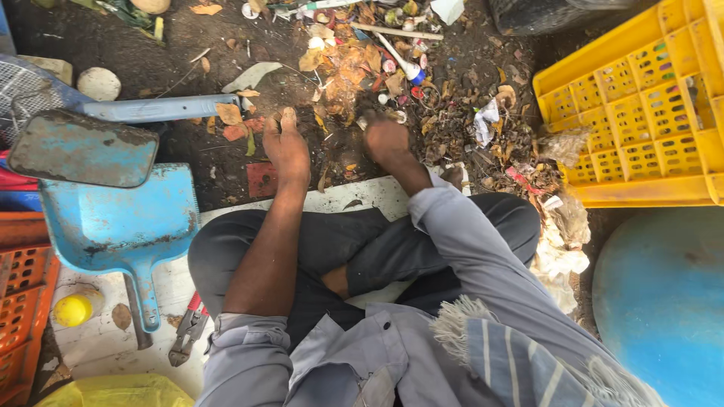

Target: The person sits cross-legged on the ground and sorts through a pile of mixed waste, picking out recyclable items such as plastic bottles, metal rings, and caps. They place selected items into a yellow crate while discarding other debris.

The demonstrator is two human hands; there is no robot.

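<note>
I sit cross-legged on a white board [332, 197] and reach both arms forward onto dark, dirty ground. My left hand [286, 147] lies flat on the dirt with its fingers stretched forward and nothing in it, just above a small red tile piece [261, 179]. My right hand [386, 140] is curled down into the edge of a litter pile [354, 68] of dry leaves, plastic bits and sticks. It is blurred, and I cannot tell whether it grips anything.
A blue dustpan [113, 220] lies at my left, with a worn blue metal plate [81, 148] above it. Red-handled pliers [188, 325] rest by my left knee. A yellow crate [648, 105] stands at right, a blue round lid [664, 298] below it, and an orange crate [19, 298] at far left.
</note>
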